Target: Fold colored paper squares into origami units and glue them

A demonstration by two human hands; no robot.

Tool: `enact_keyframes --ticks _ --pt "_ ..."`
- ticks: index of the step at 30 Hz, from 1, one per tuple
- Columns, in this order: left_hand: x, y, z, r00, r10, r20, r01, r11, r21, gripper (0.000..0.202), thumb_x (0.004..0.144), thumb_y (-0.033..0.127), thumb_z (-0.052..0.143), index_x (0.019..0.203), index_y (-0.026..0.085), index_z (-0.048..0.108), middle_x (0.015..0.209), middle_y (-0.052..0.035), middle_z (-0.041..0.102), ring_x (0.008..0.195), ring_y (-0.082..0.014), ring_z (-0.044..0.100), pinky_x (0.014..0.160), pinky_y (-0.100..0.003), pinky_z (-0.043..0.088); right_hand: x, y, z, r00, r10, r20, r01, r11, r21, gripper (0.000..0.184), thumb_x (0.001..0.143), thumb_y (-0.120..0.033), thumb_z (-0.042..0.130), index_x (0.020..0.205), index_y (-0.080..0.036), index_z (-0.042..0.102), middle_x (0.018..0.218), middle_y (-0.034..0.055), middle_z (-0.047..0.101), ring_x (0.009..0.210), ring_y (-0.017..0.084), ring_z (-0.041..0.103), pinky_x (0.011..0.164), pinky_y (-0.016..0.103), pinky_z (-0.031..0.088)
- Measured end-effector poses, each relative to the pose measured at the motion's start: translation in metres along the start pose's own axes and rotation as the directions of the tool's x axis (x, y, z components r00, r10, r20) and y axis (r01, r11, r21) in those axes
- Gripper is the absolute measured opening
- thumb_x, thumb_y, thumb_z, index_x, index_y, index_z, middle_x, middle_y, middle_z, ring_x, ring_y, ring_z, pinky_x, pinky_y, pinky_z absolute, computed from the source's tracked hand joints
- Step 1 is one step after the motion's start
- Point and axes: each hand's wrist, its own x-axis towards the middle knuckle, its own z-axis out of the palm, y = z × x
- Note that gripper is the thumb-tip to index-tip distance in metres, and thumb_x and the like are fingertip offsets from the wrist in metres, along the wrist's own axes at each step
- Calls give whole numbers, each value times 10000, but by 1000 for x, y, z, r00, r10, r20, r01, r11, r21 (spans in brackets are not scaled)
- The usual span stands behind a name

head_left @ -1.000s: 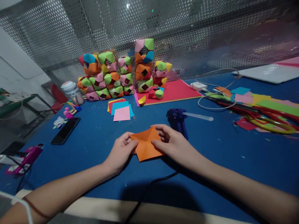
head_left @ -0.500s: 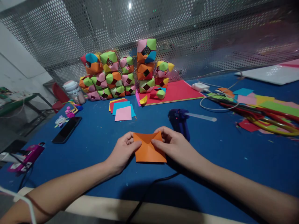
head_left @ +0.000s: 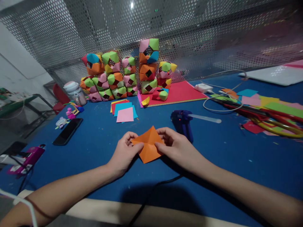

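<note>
Your left hand (head_left: 124, 153) and your right hand (head_left: 176, 146) meet over the blue counter (head_left: 94, 145), right in front of you, with the orange paper (head_left: 148, 144) between them. The paper sits turned like a diamond, one corner pointing away from you and one toward you, and creases run across its face. Your left grip is pinched on the paper's left corner, thumb on top and fingers curled beneath. Your right grip is pinched on the right corner in the same way. The near corner lies low against the counter; whether the whole sheet rests flat cannot be told.

Just beyond your right hand stands a dark blue glue gun (head_left: 182, 121) with a pale glue stick jutting out to the right. Farther back, a small stack of coloured paper squares (head_left: 124, 112) lies with a pink one on top. Behind it, folded paper cubes (head_left: 123, 75) are piled in rows against the perforated metal screen (head_left: 213, 37), partly on a red sheet (head_left: 182, 91). A black phone (head_left: 67, 131) lies well to your left, and loose coloured sheets (head_left: 267, 102) are spread at the far right. A black cable (head_left: 153, 189) runs off the near edge between your forearms.
</note>
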Motion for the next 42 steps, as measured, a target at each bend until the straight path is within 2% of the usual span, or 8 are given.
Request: enact_keyframes --ticks 4,11,20,25,30,34,38,42 --pt "2 3 -4 987 163 -15 -144 910 388 67 762 193 546 813 168 510 765 19 543 691 -96 512 635 -211 400 1 4 -4 991 -129 22 131 958 -254 257 760 -133 473 1004 -196 519 889 24 634 765 149 604 663 265 472" --pt "17 1 -18 954 252 162 -274 519 809 86 721 100 513 725 174 557 713 8 584 723 -148 508 705 -294 380 5 17 -9 956 -256 142 292 793 -534 230 754 -106 494 965 -187 533 899 54 612 850 195 562 735 324 451" --pt "15 -1 -20 884 268 382 -466 534 705 373 755 23 436 1073 202 515 1009 -25 629 936 -148 551 839 -295 414 4 18 -6 925 -274 264 379 714 -588 356 772 -36 446 1097 -164 510 918 77 605 855 201 525 744 340 424" --pt "18 2 -22 839 258 479 -544 407 734 385 735 12 465 1069 201 497 951 -2 661 896 -159 553 823 -310 399 3 14 -7 872 -331 359 489 584 -648 297 787 -46 464 1060 -137 536 865 83 610 770 194 499 680 311 381" --pt "19 4 -27 761 207 615 -647 174 742 284 804 115 461 1080 157 509 898 -64 621 827 -178 539 758 -306 408 1 7 -9 773 -397 495 626 345 -700 176 866 -106 423 945 -113 580 713 65 583 673 184 460 642 304 336" --pt "16 6 -29 753 157 639 -656 104 748 256 838 150 425 1075 157 522 871 -69 606 808 -177 527 755 -300 401 -3 2 -11 731 -392 559 665 220 -714 197 880 -113 407 812 -116 593 634 56 568 615 179 447 612 312 331" --pt "11 9 -23 791 180 586 -611 156 777 267 827 179 451 1083 171 528 867 -60 613 798 -176 521 750 -309 388 -3 4 -11 793 -395 463 594 334 -732 184 858 -118 432 940 -118 596 691 73 614 644 195 501 605 319 380" --pt "5 12 -13 885 238 400 -465 420 779 198 808 212 485 990 176 554 773 -12 592 696 -133 499 667 -261 385 0 4 -11 905 -386 178 411 688 -598 279 855 -141 412 1107 -157 532 941 96 651 823 194 592 705 320 464"
